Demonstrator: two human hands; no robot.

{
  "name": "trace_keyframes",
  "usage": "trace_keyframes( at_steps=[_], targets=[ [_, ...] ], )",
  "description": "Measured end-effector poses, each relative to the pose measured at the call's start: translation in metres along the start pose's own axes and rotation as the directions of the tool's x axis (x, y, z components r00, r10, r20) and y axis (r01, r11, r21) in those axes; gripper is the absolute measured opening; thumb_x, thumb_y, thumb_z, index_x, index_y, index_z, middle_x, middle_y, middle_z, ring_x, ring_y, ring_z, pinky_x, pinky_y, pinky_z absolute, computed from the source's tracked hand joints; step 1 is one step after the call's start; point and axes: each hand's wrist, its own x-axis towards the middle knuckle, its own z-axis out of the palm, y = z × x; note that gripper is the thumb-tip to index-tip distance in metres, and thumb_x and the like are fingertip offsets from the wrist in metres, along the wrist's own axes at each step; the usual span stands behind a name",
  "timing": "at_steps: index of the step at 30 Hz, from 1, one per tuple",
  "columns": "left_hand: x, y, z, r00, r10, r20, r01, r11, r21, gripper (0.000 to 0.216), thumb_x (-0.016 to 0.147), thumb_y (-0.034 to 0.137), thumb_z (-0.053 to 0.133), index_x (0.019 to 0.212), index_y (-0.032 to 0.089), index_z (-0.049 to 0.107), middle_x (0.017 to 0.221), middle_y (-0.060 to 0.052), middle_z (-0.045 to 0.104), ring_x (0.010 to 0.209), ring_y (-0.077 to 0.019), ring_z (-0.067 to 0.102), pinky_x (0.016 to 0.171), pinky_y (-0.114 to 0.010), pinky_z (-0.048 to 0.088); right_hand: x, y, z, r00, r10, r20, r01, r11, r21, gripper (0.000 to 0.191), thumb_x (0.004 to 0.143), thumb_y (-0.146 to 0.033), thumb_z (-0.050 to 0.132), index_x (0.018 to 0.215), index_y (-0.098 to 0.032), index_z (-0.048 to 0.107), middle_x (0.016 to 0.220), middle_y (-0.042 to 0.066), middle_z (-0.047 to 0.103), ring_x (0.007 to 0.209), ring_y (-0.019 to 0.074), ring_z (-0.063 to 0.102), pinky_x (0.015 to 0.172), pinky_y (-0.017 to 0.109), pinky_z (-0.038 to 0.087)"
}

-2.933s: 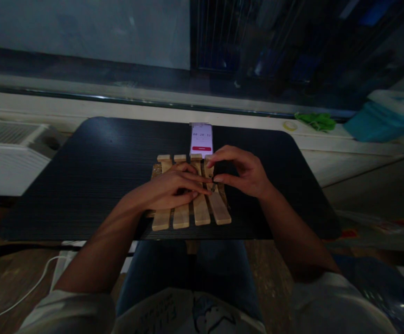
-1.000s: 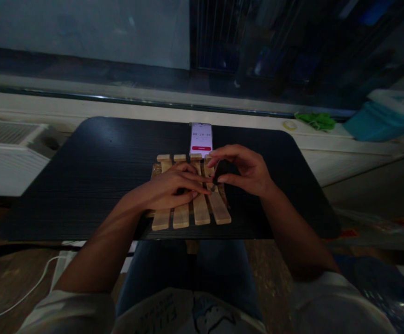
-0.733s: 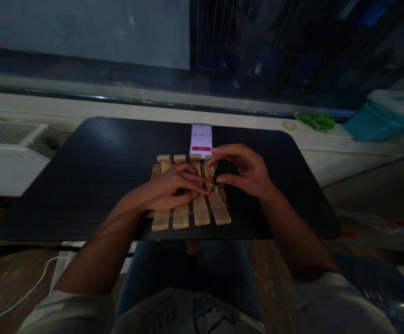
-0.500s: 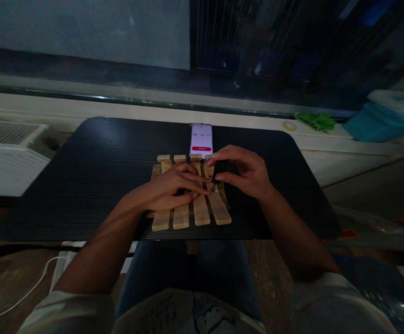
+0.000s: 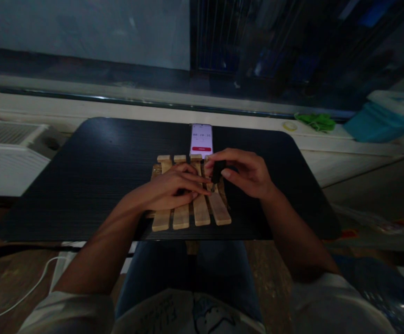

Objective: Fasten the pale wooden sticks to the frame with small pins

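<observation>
My right hand [image 5: 246,171] grips the black handle of a short screwdriver [image 5: 217,171] between thumb and fingers. The tool is nearly upright, its tip down at the rightmost slat of a small slatted wooden piece [image 5: 202,211]. Several pale slats lie side by side across darker crosspieces. My left hand [image 5: 174,188] lies over the slats with its fingers stretched out to the right. Its fingertips are close beside the screwdriver tip. Whether they touch the tip or a screw under it, I cannot tell.
A phone [image 5: 202,138] showing a running timer lies just behind the slats on the black table [image 5: 118,153]. On the sill at right are a tape roll [image 5: 290,125], a green crumpled item [image 5: 316,122] and a teal bin [image 5: 379,123]. A white radiator [image 5: 10,153] stands at left.
My right fingers have shifted around the screwdriver handle, and the thumb has moved slightly to the right, showing more of the handle. My left hand and the slats stay in place.
</observation>
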Motion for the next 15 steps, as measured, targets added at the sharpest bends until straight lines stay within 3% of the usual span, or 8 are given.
trace_keyframes(
  at_steps=[15],
  targets=[
    [-0.0002, 0.0011, -0.0001, 1.000, -0.022, -0.003, 0.022, 1.000, 0.002, 0.034, 0.086, 0.015, 0.051, 0.111, 0.028, 0.069, 0.117, -0.001, 0.067, 0.106, -0.0230, 0.051, 0.093, -0.041, 0.039, -0.0024, 0.0031, 0.0031, 0.995, 0.096, -0.038, -0.096, 0.995, -0.012, 0.034, 0.085, -0.031, 0.062, 0.118, -0.022, 0.060, 0.098, 0.003, 0.068, 0.087, 0.0136, 0.065, 0.077, 0.031, 0.057]
  ],
)
